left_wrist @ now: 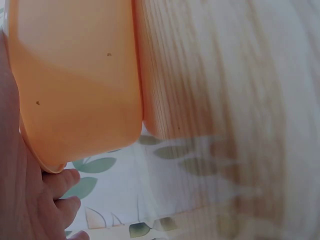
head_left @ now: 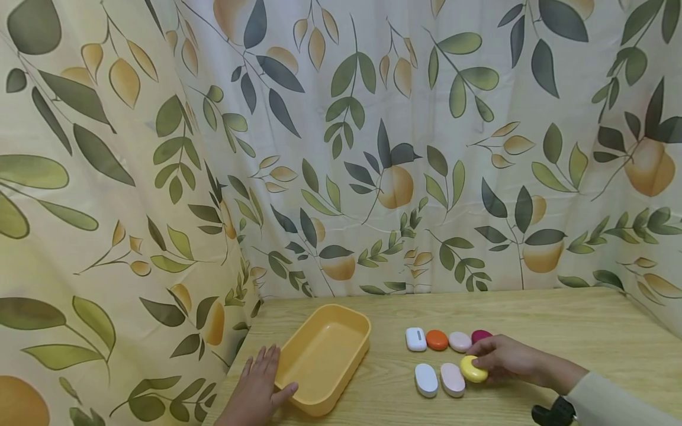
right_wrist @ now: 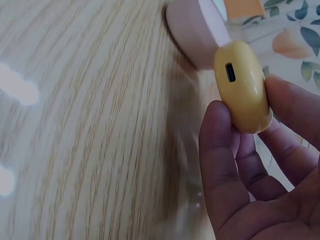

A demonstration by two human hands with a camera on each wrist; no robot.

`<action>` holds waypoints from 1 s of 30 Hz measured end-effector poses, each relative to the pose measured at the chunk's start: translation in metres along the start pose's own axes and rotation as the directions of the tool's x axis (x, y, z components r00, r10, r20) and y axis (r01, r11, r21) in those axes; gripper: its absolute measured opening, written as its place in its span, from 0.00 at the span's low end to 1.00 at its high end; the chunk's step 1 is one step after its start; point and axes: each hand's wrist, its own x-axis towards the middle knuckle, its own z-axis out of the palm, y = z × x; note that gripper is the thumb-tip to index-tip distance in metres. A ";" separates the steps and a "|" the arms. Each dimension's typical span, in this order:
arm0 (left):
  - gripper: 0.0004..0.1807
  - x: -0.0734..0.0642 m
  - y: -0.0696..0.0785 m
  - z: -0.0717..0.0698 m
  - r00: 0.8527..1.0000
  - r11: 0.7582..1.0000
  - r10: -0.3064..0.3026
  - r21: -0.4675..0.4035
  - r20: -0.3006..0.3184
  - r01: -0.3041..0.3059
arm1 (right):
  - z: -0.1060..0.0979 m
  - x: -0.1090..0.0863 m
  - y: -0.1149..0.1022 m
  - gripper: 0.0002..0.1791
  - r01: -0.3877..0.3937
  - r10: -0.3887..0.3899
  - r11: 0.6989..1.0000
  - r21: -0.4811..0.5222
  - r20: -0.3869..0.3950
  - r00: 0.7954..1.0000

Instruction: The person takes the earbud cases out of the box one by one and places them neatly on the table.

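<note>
My right hand [head_left: 506, 358] pinches a round, glossy yellow earphone charging case [head_left: 474, 369] between thumb and fingertips. In the right wrist view a small dark port shows on the side of the yellow case [right_wrist: 242, 87]. A white oval case [head_left: 426, 380] and a pale pink oval case [head_left: 453, 380] lie just left of it. My left hand [head_left: 258, 384] rests at the left rim of a yellow-orange rectangular tub [head_left: 354, 316], fingers extended and thumb over the edge. From the left wrist, the outer wall of the tub [left_wrist: 80, 75] shows beside the fingers.
Behind the held case is a row: a white squarish case [head_left: 416, 339], an orange round one [head_left: 437, 340], a pale pink one [head_left: 460, 342] and a dark red one [head_left: 481, 336] partly behind my hand. A leaf-patterned curtain [head_left: 394, 236] borders the wooden table [head_left: 565, 313].
</note>
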 end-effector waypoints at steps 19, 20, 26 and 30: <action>0.49 -0.001 0.004 -0.003 1.000 1.000 0.001 -0.015 0.002 -0.001 | 0.007 -0.002 0.001 0.15 -0.009 0.009 0.999 -0.050 -0.004 1.000; 0.49 -0.001 0.004 -0.004 1.000 1.000 0.000 -0.016 0.005 0.000 | 0.008 -0.002 0.001 0.15 -0.010 0.010 0.999 -0.053 -0.004 1.000; 0.49 -0.001 0.005 -0.005 1.000 1.000 -0.009 -0.022 0.017 0.009 | 0.011 0.001 0.001 0.14 -0.019 0.018 0.996 -0.085 -0.016 1.000; 0.49 -0.001 0.005 -0.006 1.000 1.000 -0.011 -0.022 0.018 0.011 | 0.012 0.003 0.003 0.13 -0.017 0.014 0.994 -0.111 -0.031 0.999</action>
